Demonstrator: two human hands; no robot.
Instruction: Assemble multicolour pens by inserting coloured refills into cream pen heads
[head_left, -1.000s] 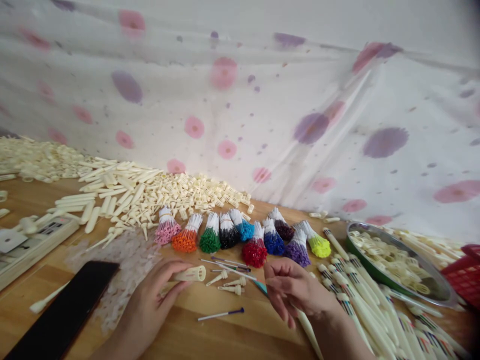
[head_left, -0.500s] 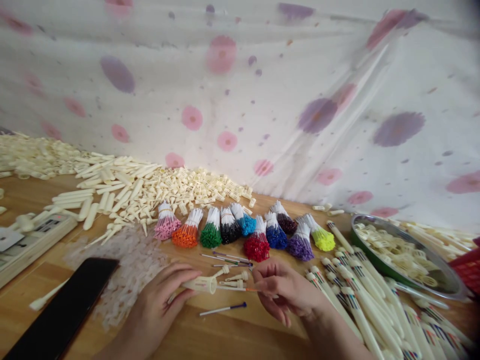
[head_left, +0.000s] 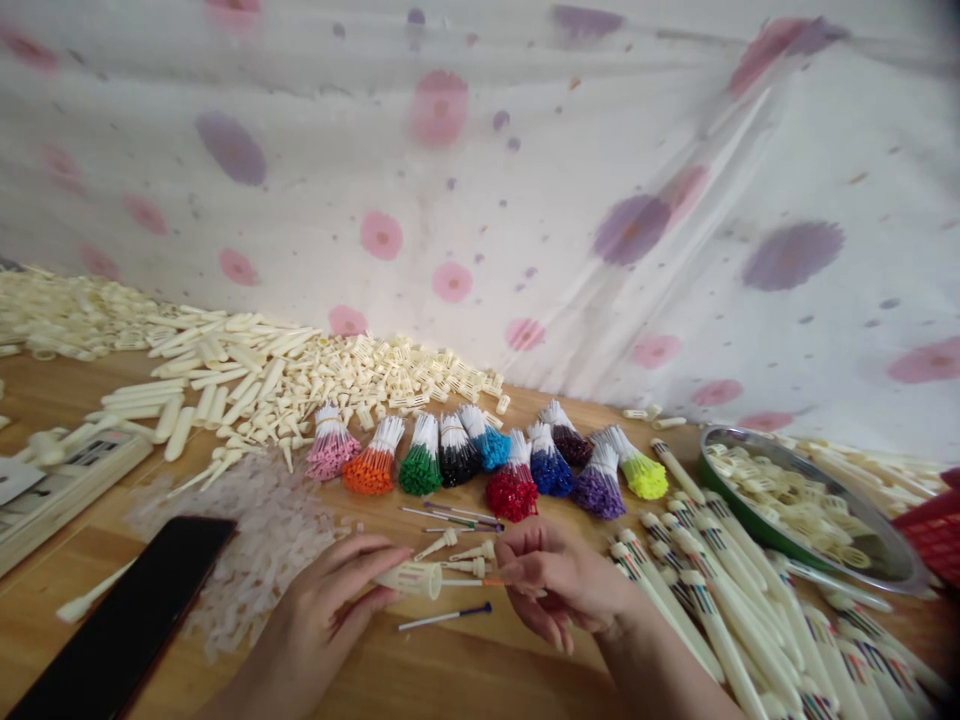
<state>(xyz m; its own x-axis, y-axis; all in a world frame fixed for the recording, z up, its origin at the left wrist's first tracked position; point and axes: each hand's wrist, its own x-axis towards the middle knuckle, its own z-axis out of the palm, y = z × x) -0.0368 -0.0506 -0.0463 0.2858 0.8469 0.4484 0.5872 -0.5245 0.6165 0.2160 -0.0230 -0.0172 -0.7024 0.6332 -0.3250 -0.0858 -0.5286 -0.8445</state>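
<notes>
My left hand (head_left: 330,605) grips a cream pen barrel (head_left: 412,578) with its open end facing right. My right hand (head_left: 559,585) pinches a thin orange-tipped refill (head_left: 472,582) whose white end sits in the barrel's mouth. A purple-tipped refill (head_left: 444,618) lies loose on the wooden table (head_left: 450,680) just below the hands. Beyond them lie a few loose refills (head_left: 450,517) and small cream tips (head_left: 457,560). Behind those stands a row of coloured refill bundles (head_left: 487,465), from pink to yellow-green.
A black phone (head_left: 120,625) lies at the front left beside a power strip (head_left: 60,480). Heaps of cream pen parts (head_left: 247,375) fill the back left. Assembled pens (head_left: 735,610), a metal bowl (head_left: 896,575) of parts and a red basket (head_left: 937,530) are at the right. A spotted cloth (head_left: 525,200) hangs behind.
My right hand picked up an orange-tipped refill and brought it left to the barrel. The left hand shifted the barrel right, and the refill's end now sits in its mouth.
</notes>
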